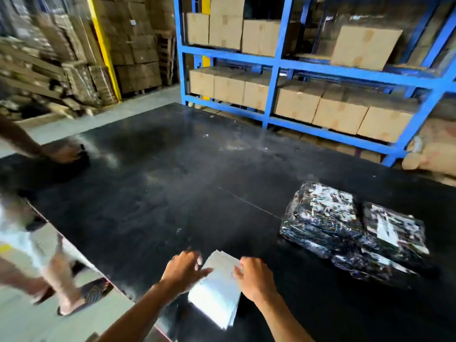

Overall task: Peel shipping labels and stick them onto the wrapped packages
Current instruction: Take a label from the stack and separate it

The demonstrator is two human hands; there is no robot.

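Observation:
A stack of white shipping labels [217,290] lies on the black table [160,193] near its front edge. My left hand [183,270] rests on the stack's left side, thumb laid across the top sheet. My right hand [253,277] pinches the stack's upper right edge with curled fingers. To the right lie two packages wrapped in shiny dark plastic, one [320,215] nearer the middle and one [392,240] beside it, each with a white label on top.
Another person stands at the table's left, a hand [61,154] on a dark object and legs [56,280] by the corner. A blue rack [271,65] of cardboard boxes stands behind the table. Stacked cardboard fills the back left.

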